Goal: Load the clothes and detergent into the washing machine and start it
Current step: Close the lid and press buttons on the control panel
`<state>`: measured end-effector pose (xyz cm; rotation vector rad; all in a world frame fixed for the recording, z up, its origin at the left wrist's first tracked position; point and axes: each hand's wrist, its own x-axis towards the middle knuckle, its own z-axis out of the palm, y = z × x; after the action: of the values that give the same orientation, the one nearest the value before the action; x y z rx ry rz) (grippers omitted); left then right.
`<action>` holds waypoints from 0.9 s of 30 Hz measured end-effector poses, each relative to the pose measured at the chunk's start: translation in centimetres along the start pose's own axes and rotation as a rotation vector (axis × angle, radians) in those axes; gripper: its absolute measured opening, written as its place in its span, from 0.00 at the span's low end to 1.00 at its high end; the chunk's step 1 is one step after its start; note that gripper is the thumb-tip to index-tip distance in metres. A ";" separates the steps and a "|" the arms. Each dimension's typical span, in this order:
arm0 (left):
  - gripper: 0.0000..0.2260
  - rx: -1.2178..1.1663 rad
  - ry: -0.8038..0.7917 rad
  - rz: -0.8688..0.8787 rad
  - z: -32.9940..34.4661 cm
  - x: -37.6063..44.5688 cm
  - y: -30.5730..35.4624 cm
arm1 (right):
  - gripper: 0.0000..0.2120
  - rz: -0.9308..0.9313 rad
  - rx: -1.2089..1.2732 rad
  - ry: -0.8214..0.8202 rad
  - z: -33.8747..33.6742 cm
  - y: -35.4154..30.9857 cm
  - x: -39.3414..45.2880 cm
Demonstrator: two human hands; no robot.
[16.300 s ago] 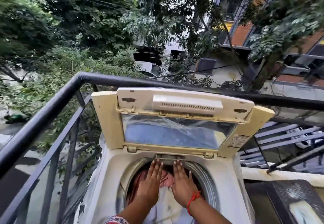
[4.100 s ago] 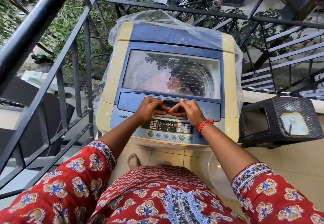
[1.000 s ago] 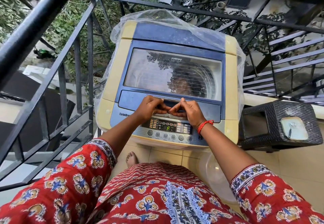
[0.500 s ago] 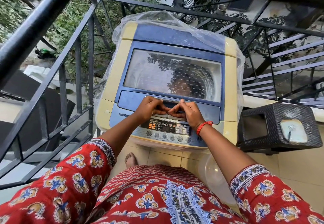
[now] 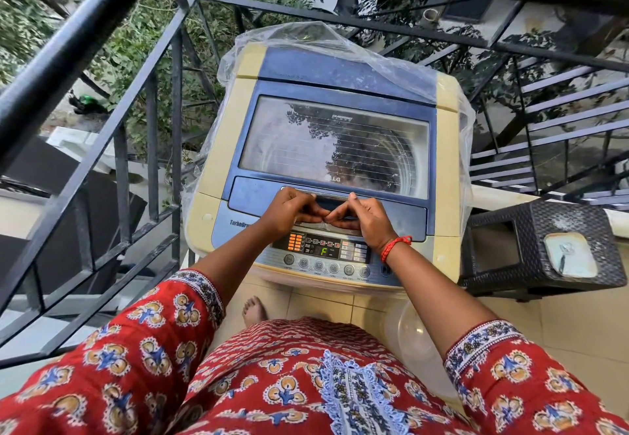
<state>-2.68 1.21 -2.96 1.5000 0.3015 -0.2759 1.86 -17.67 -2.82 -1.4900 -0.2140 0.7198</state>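
- Nearest, two red patterned sleeves (image 5: 163, 329) and a matching garment fill the bottom; one bare foot (image 5: 253, 310) shows on the tiled floor (image 5: 578, 325) between them.
- Two forearms reach forward; one red thread band (image 5: 394, 247) circles the right wrist.
- The left hand (image 5: 289, 211) and right hand (image 5: 364, 216) meet at the near edge of the lid, just beyond the control panel (image 5: 326, 254).
- The fingers of both hands are curled together, tips nearly touching each other, resting on a pale strip at the lid's front edge; whether they pinch it I cannot tell.
- The panel shows one lit display reading "F" and one row of six round buttons along its near edge.
- The one washing machine (image 5: 221, 148) stands in the middle of the balcony, its lid (image 5: 333, 148) shut; the drum shows dimly through the one glass window, the clothes not clearly made out.
- One clear plastic cover (image 5: 340, 46) is bunched over the far end of the machine.
- One dark woven stool (image 5: 544, 247) stands just right of the machine.
- A black metal railing (image 5: 102, 26) runs along the left and far sides.
- Farthest, trees and one metal staircase (image 5: 561, 111) at the right.
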 end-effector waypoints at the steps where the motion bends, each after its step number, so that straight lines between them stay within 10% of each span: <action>1: 0.17 -0.001 -0.004 0.002 0.0 0.0 0.0 | 0.26 0.000 -0.001 0.000 0.0 0.0 0.0; 27: 0.17 -0.036 0.001 -0.008 0.0 0.0 0.0 | 0.26 -0.006 -0.044 0.013 -0.1 0.2 0.1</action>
<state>-2.69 1.18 -2.93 1.4638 0.3113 -0.2748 1.91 -17.71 -3.06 -1.5352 -0.2259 0.7039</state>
